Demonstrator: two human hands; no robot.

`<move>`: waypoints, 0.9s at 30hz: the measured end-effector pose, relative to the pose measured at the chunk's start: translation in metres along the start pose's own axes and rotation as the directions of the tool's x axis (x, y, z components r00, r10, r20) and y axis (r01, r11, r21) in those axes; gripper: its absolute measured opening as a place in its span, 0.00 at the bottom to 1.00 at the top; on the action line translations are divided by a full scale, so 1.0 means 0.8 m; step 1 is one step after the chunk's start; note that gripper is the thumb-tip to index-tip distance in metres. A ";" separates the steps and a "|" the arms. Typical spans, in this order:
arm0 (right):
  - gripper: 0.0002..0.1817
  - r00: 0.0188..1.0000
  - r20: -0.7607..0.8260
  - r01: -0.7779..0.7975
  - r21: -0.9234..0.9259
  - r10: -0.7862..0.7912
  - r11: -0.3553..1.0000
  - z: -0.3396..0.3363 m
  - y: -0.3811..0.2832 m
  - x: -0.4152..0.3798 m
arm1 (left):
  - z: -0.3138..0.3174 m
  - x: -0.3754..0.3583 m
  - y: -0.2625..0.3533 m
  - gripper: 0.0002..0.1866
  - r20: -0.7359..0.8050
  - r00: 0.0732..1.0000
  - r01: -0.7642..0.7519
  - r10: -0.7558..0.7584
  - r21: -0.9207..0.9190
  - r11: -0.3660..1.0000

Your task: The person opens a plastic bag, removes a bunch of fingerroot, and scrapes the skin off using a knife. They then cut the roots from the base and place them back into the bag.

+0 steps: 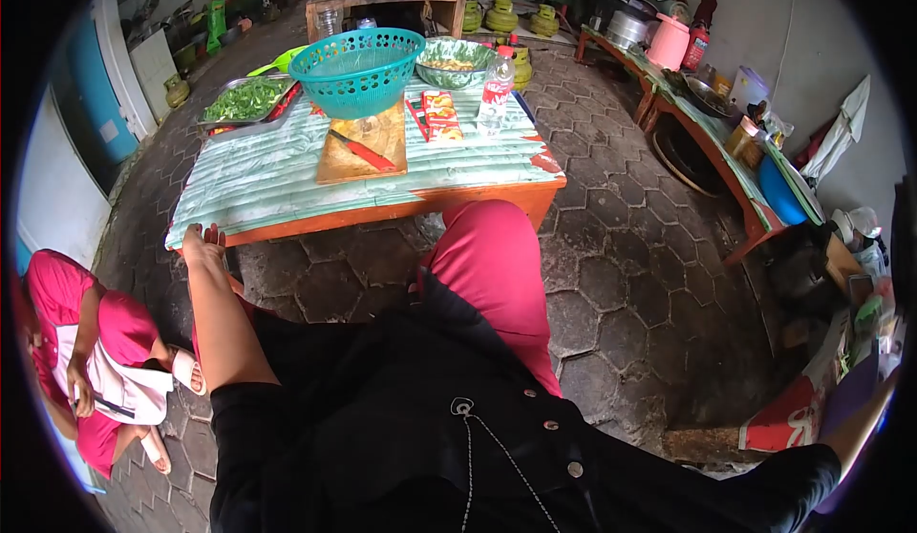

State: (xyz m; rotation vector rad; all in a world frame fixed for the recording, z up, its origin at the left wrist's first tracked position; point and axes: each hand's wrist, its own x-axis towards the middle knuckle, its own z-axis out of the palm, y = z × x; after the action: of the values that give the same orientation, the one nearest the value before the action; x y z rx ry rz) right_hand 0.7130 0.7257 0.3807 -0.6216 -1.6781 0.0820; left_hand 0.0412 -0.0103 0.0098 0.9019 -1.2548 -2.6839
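My left hand (203,244) is at the near left corner of the low table (277,199), its fingers loosely stretched out and holding nothing. On the table lies a wooden cutting board (334,162) with a red-handled knife (365,152) across it. A teal plastic colander (353,94) overlaps the board's far end. To its left is a metal tray of chopped greens (246,101). On the right are a patterned bowl (453,76), a red-and-yellow packet (441,116) and a red-capped plastic bottle (496,94). My right forearm (860,428) runs off the right edge, with the hand out of sight.
Another person (105,361) sits low at the left with something dark in one hand. A long bench (707,156) along the right wall carries a pink container (669,42) and pots. Boxes and bags (812,390) crowd the lower right. Green gas cylinders (501,17) stand behind.
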 end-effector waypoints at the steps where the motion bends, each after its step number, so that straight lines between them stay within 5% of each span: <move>1: 0.14 1.000 -0.006 -0.003 0.047 0.003 0.999 -0.004 -0.011 0.002 | 0.000 0.001 -0.001 0.15 -0.006 1.000 0.007 -0.007 0.000 1.000; 8: 0.11 0.999 -0.038 -0.019 0.354 0.034 0.935 -0.038 -0.085 0.002 | -0.012 0.033 -0.006 0.17 0.069 0.997 -0.025 0.022 0.029 0.999; 12: 0.10 0.981 -0.173 -0.023 0.347 0.088 0.938 -0.197 -0.109 -0.034 | -0.023 0.148 -0.002 0.16 0.166 0.986 0.018 -0.012 -0.033 0.999; 16: 0.08 0.946 -0.293 -0.004 0.424 0.141 0.906 -0.285 -0.131 -0.077 | 0.002 0.073 0.015 0.15 0.034 0.999 0.004 -0.005 0.021 1.000; 27: 0.05 0.907 -0.396 0.177 0.665 0.142 0.725 -0.376 -0.245 -0.110 | 0.071 0.073 0.014 0.17 0.385 0.922 -0.023 0.036 -0.038 0.999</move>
State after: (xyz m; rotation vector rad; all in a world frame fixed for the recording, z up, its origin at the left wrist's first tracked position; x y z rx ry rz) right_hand 0.9311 0.4339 0.4435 -0.0296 -1.0968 0.5083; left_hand -0.0395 0.0053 0.0178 0.3502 -1.2622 -2.9426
